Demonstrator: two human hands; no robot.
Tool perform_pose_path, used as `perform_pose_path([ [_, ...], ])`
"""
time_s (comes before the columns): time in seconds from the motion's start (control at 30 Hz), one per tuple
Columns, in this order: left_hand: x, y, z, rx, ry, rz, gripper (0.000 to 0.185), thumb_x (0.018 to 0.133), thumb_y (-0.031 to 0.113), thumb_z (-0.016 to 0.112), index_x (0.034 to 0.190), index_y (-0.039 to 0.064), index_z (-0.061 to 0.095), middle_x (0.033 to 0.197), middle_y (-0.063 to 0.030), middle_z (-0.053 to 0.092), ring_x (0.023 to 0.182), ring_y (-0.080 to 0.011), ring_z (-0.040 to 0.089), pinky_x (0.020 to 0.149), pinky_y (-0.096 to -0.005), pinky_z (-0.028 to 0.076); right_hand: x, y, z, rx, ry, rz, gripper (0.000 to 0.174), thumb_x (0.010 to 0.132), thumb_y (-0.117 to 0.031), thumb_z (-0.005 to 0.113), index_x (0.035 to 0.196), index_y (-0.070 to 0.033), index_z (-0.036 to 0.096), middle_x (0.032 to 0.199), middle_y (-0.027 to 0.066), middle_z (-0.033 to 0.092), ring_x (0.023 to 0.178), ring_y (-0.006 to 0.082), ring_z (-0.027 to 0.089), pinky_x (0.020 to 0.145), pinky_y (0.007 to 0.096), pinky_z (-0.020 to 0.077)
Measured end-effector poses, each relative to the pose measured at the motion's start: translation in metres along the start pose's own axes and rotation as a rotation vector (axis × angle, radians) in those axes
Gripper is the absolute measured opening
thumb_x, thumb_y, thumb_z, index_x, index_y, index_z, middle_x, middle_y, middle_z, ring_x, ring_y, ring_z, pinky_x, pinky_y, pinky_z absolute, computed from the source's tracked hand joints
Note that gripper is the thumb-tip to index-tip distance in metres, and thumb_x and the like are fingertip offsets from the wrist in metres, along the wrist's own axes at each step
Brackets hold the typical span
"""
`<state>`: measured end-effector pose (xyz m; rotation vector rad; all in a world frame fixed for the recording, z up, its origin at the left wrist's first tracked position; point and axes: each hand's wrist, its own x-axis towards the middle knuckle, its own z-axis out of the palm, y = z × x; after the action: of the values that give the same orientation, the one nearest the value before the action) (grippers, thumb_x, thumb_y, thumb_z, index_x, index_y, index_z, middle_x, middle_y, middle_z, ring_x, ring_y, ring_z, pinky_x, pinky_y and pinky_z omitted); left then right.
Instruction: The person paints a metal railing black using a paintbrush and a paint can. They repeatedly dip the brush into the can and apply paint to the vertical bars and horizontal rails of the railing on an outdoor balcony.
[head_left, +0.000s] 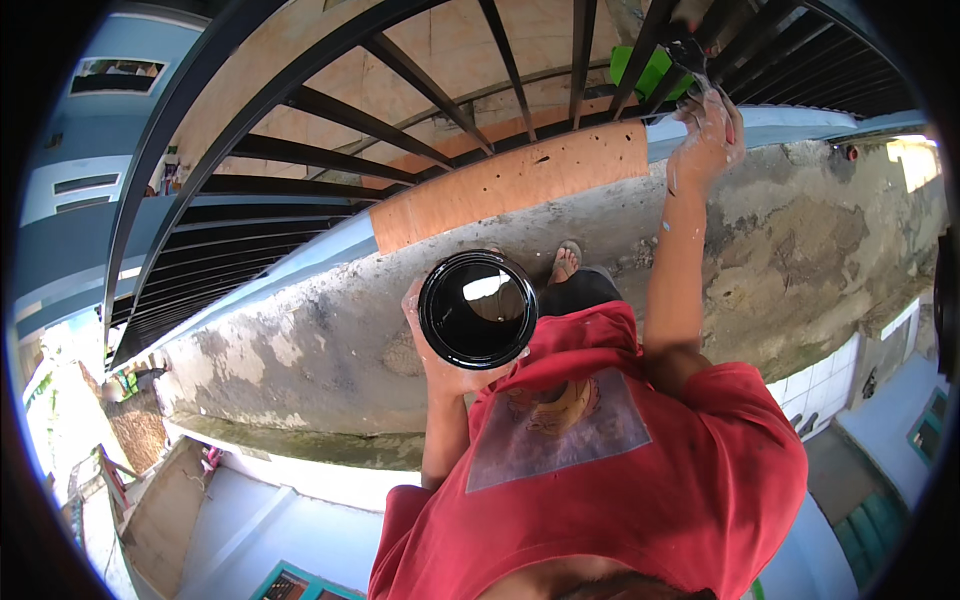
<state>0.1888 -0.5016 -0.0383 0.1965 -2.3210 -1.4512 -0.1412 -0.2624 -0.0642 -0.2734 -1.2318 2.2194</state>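
My left hand (442, 364) grips an open can of glossy black paint (457, 319) from below and around its side, in front of my red shirt. The paint's surface reflects a bright patch. Up at the right, my right hand (709, 139) holds a paintbrush (688, 56) by its paint-smeared handle. The brush's dark head lies at the bars of a black metal railing (431, 86); whether the bristles touch a bar is hard to tell. Pale smears mark my right fingers and forearm.
An orange-brown board (517, 180) with black drips lies along the railing's foot. Behind the bars is a green plastic object (637, 67). Under my sandalled foot (568, 259) runs a stained concrete path (315, 352). Another person (135, 382) is far off at the left.
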Motion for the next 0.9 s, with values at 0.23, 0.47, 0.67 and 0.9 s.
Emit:
perform_pose_path([
  [0.23,0.014,0.0,0.014,-0.247,0.057,-0.005,0.134,0.055,0.03,0.107,0.157,-0.003,0.028,0.148,-0.0194,0.056,0.139,-0.031,0.058,0.121,-0.0465,0.044,0.022,0.069,-0.04,-0.342,-0.156,0.025,0.019,0.101,-0.009,0.074,0.109,0.008,0.072,0.086,0.0096,0.074,0.066,0.0143,0.064,0.06,0.0301,0.0494],
  [0.47,0.026,-0.018,0.004,-0.258,0.024,-0.023,0.13,0.055,0.037,0.108,0.156,0.001,0.034,0.153,-0.0195,0.052,0.145,-0.0299,0.052,0.123,-0.0454,0.041,0.038,-0.034,0.005,-0.297,-0.18,-0.247,0.029,0.1,-0.017,0.074,0.114,0.008,0.072,0.108,0.0197,0.076,0.093,0.0282,0.076,0.08,0.0379,0.0628],
  [0.67,0.03,-0.027,-0.008,-0.387,0.079,-0.024,0.129,0.059,0.041,0.104,0.159,0.0,0.035,0.155,-0.0201,0.052,0.145,-0.0309,0.054,0.124,-0.0443,0.04,-0.021,-0.073,-0.027,-0.36,-0.122,-0.078,0.035,0.103,-0.023,0.076,0.124,0.004,0.073,0.114,0.0123,0.067,0.1,0.0241,0.068,0.084,0.0376,0.0575],
  [0.9,0.046,-0.047,-0.056,-0.316,0.063,0.091,0.129,0.059,0.04,0.105,0.16,0.001,0.035,0.155,-0.0211,0.053,0.144,-0.0323,0.055,0.124,-0.0441,0.041,-0.1,-0.061,-0.015,-0.319,-0.214,0.106,0.033,0.103,-0.028,0.073,0.123,-0.002,0.071,0.114,0.01,0.067,0.1,0.0208,0.063,0.084,0.0356,0.0508],
])
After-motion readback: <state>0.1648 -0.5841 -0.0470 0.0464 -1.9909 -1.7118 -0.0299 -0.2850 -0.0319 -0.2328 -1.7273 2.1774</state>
